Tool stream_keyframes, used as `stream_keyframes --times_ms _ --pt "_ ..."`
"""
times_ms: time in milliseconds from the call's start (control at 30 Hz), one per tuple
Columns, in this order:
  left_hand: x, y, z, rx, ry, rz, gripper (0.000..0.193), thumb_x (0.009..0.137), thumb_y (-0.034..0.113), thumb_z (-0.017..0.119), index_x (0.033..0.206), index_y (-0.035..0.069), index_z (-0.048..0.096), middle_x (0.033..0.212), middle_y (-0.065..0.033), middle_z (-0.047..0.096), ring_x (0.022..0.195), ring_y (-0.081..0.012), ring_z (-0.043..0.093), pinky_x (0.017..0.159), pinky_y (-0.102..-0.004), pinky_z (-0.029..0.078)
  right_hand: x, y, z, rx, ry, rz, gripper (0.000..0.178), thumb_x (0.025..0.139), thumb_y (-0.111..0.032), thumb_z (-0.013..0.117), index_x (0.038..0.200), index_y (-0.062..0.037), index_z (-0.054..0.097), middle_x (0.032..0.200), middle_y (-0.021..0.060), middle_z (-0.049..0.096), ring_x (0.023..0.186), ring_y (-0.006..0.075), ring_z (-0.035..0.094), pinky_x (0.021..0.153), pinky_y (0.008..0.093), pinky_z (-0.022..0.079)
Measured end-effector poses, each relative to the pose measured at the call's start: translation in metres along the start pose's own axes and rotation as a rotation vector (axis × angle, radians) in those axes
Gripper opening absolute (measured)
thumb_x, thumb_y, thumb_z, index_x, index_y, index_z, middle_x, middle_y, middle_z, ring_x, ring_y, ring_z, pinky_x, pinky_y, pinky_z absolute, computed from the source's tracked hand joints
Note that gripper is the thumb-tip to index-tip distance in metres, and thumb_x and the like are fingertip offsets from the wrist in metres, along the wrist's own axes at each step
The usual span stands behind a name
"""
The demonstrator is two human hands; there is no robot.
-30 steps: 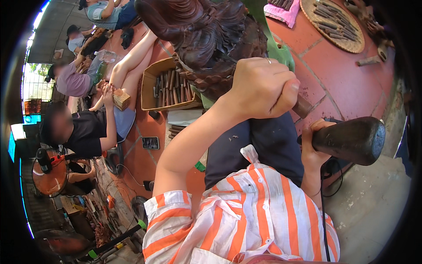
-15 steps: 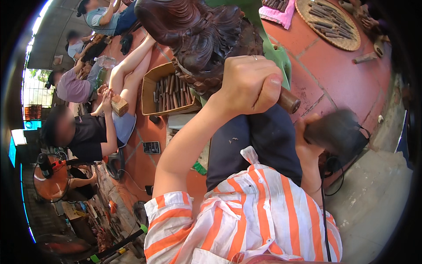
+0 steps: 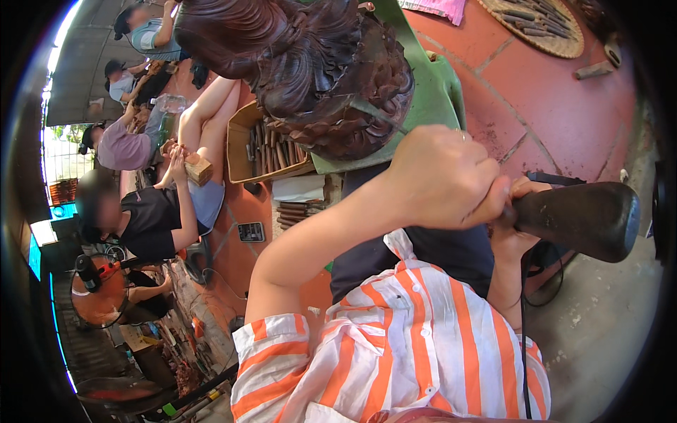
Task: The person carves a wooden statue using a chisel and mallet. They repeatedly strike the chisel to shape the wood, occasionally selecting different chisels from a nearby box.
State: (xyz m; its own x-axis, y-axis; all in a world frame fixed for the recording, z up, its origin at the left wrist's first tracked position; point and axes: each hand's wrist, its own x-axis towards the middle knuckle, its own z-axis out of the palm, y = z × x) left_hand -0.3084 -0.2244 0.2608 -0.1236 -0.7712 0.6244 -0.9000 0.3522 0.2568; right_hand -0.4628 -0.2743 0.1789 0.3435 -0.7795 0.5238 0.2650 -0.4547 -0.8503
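Observation:
A dark brown carved wooden statue (image 3: 303, 77) with flowing folds and a petalled base lies on green cloth (image 3: 438, 92) in front of my lap. My left hand (image 3: 444, 176) is closed in a fist round a chisel, whose thin metal blade (image 3: 377, 111) points at the petalled base. Whether the tip touches the wood I cannot tell, and the handle is mostly hidden by the fist. Close beside it, my right hand (image 3: 511, 242) grips the narrow end of a dark wooden mallet (image 3: 578, 222). The mallet's thick end points right.
A cardboard box (image 3: 308, 169) of chisels stands left of the statue, with more tools (image 3: 296, 211) beside it. A phone (image 3: 250, 232) lies on the tiled floor. A woven tray (image 3: 582, 46) holds tools at far right. Another person at left holds a wooden block (image 3: 198, 170). A black cable (image 3: 523, 331) hangs by my right arm.
My left hand has moved right and nearer to me with the chisel, and its blade now shows. The mallet, blurred before, is sharper and beside the left fist. The view has shifted slightly.

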Motion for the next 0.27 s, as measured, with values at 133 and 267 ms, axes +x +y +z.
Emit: stream_keyframes --times_ms 133,267 --pt "-0.001 -0.002 -0.018 0.028 -0.032 0.085 0.031 0.083 0.023 0.054 0.056 0.012 0.045 0.051 -0.0031 0.040 0.042 -0.0194 0.041 0.040 -0.0319 0.032 -0.001 0.003 0.001 -0.019 -0.022 0.057 0.024 0.078 0.012 0.065 0.086 -0.0013 0.046 0.072 0.0055 0.052 0.061 0.0134 0.049 0.057 0.0250 0.039" --pt "-0.002 -0.026 -0.034 0.073 -0.032 0.066 0.027 0.079 0.028 0.059 0.058 0.012 0.050 0.054 -0.0021 0.045 0.047 -0.0219 0.048 0.045 -0.0331 0.038 0.001 0.002 0.005 -0.026 -0.019 0.093 0.023 0.079 0.012 0.064 0.086 -0.0016 0.047 0.071 0.0054 0.051 0.058 0.0129 0.047 0.056 0.0245 0.039"
